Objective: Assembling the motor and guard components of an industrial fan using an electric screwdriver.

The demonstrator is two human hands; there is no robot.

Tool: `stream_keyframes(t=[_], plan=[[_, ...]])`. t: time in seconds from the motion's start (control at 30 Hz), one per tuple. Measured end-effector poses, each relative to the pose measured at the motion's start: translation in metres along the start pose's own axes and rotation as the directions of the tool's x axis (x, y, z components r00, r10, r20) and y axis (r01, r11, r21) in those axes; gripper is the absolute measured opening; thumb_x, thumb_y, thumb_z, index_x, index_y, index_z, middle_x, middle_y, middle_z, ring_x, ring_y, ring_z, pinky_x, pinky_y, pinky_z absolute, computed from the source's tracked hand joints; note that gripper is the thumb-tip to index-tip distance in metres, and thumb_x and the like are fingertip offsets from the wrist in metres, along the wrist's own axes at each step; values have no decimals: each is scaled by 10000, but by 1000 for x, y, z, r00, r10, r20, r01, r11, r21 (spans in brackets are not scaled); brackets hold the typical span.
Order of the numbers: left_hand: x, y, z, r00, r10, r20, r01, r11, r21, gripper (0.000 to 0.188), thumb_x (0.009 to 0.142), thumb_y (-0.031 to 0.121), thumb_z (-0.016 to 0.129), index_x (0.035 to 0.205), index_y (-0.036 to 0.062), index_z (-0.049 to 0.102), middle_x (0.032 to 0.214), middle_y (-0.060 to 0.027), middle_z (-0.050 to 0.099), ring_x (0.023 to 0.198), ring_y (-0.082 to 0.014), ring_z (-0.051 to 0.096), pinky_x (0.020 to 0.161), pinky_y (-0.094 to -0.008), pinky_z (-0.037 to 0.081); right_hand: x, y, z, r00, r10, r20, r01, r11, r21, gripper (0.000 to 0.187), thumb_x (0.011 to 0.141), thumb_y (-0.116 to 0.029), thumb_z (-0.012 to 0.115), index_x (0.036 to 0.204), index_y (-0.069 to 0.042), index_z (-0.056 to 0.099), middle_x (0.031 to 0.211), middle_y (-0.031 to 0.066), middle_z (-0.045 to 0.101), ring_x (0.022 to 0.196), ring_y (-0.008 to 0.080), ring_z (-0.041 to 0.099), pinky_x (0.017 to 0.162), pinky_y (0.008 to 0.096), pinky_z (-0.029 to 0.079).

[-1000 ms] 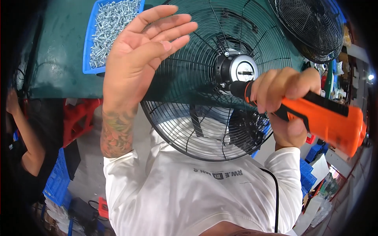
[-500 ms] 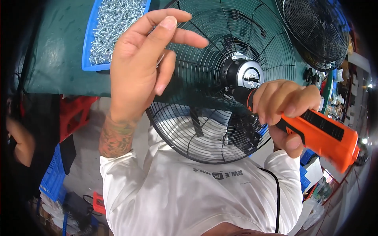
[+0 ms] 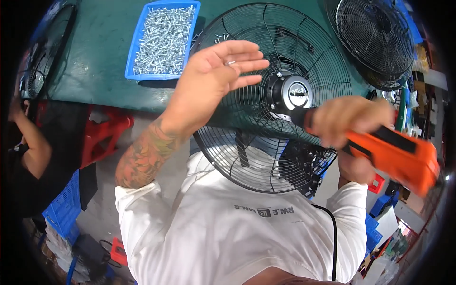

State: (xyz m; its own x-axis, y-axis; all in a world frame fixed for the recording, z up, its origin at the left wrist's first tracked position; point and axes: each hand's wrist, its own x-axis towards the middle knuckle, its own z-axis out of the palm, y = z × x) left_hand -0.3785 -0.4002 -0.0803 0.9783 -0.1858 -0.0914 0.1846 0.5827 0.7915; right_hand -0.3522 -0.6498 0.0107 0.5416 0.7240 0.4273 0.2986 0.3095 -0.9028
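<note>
My right hand (image 3: 351, 123) is wrapped round an orange and black power screwdriver (image 3: 394, 149), smeared by motion. The tool's black nose points at the lower right of the silver and black motor hub (image 3: 295, 91); whether it touches a screw there I cannot tell. That hub sits in the middle of a round black wire fan guard (image 3: 237, 173), which overhangs the table's near edge. Over the guard's left part, my left hand (image 3: 221, 73) has its fingers stretched toward the hub. A small silver screw (image 3: 230, 62) shows between its thumb and fingers.
A blue tray (image 3: 129, 66) full of silver screws stands on the green table (image 3: 95, 61), left of the guard. More fan guards (image 3: 375, 38) lie at the far right. A red stool (image 3: 107, 133) and another person's arm (image 3: 33, 147) are at the left.
My left hand has moved right and down, nearer the hub, and its fingers have straightened. The screwdriver's nose has shifted slightly right along the hub. The view has shifted, showing more table.
</note>
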Motion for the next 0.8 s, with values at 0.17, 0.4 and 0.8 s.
stream_keyframes(t=[0.17, 0.4, 0.8], plan=[[-14, 3, 31, 969, -204, 137, 183, 971, 152, 395, 1051, 163, 543, 1379, -56, 527, 1236, -200, 677, 1108, -293, 702, 953, -377, 573, -11, -50, -11, 942, -278, -190, 269, 960, -73, 514, 791, -350, 774, 1160, -82, 537, 741, 6, 613, 598, 110, 617, 636, 267, 545], [-34, -26, 70, 822, 27, 569, -503, 503, 703, 600, 898, 24, 735, 1442, -25, 485, 888, -169, 740, 728, -322, 732, 674, -359, 596, -27, -73, -6, 900, -336, -276, 385, 911, 146, 427, 784, -263, 792, 1099, -66, 583, 736, 30, 636, 587, 120, 647, 652, 235, 583], [-19, -39, 93, 725, 16, 689, -654, 330, 681, 891, 720, -47, 763, 1524, -42, 380, 791, -136, 701, 684, -315, 699, 618, -397, 579, -62, -73, -25, 935, -336, -114, 345, 936, 68, 493, 803, -248, 816, 1167, -90, 523, 814, 71, 685, 616, 150, 689, 589, 285, 632]])
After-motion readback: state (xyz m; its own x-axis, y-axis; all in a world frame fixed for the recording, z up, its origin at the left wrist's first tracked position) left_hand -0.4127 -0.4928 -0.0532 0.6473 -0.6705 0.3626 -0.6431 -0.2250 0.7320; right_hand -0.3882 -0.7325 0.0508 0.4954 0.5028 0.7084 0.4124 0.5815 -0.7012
